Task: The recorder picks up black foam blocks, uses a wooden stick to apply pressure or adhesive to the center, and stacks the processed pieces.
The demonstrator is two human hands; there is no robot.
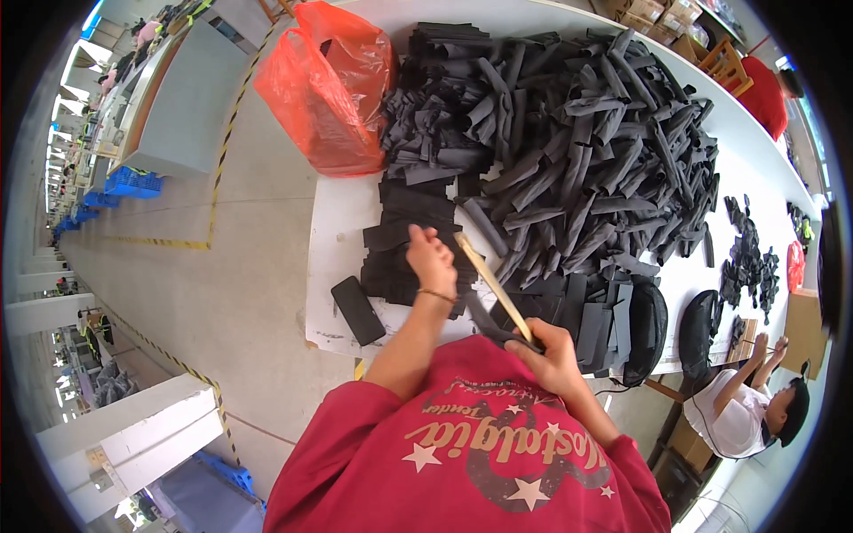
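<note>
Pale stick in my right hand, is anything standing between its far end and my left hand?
Nothing visible does: the left hand is close beside the far end of the pale stick, and the flat black pieces lie on the table below.

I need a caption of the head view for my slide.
A person's right hand grips a pale stick; the left hand is over stacked dark pieces.
</note>
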